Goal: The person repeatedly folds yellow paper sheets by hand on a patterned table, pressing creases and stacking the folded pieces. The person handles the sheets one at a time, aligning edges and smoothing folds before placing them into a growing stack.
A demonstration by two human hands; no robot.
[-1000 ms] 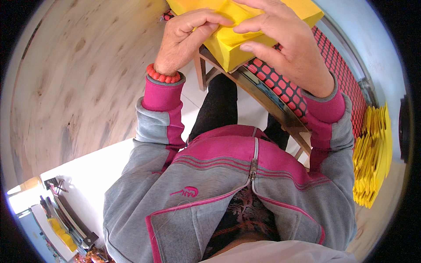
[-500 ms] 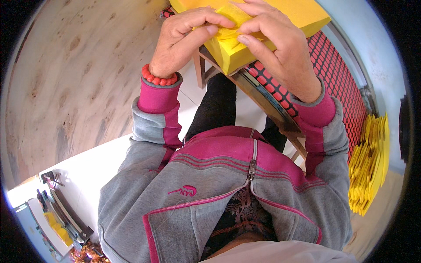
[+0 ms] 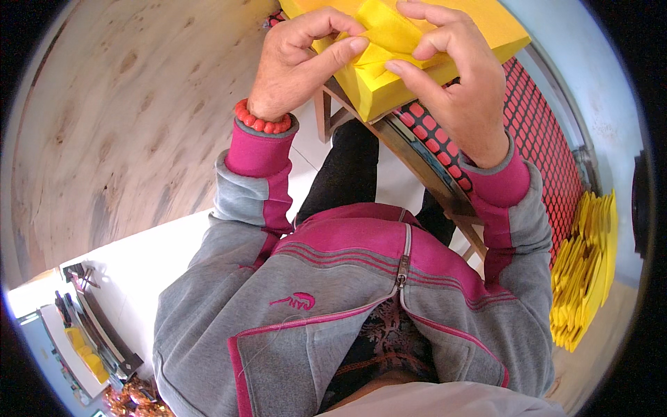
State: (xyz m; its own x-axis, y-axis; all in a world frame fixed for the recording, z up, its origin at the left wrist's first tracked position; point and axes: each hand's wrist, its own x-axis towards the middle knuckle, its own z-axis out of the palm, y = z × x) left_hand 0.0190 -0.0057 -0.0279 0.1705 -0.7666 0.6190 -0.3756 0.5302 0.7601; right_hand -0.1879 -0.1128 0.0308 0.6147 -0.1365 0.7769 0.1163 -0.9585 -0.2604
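- Left hand (image 3: 295,66), a red bead bracelet (image 3: 260,121) at its wrist, pinches a fold of yellow sheet (image 3: 389,35) between thumb and fingers.
- Right hand (image 3: 455,83) grips the same sheet from the other side, its fingers curled over the fold and its thumb underneath.
- The sheet lies on top of a thick yellow stack (image 3: 417,80), at the stack's near corner, between the two hands.
- The stack rests on a wooden tabletop (image 3: 424,174) above a red mesh crate (image 3: 549,146).
- More yellow sheets (image 3: 583,271) stand on edge on the floor, well apart at the person's right.
- Grey-and-pink jacket sleeves (image 3: 250,181) frame the scene; pale wood-grain floor (image 3: 118,125) spreads to the left.
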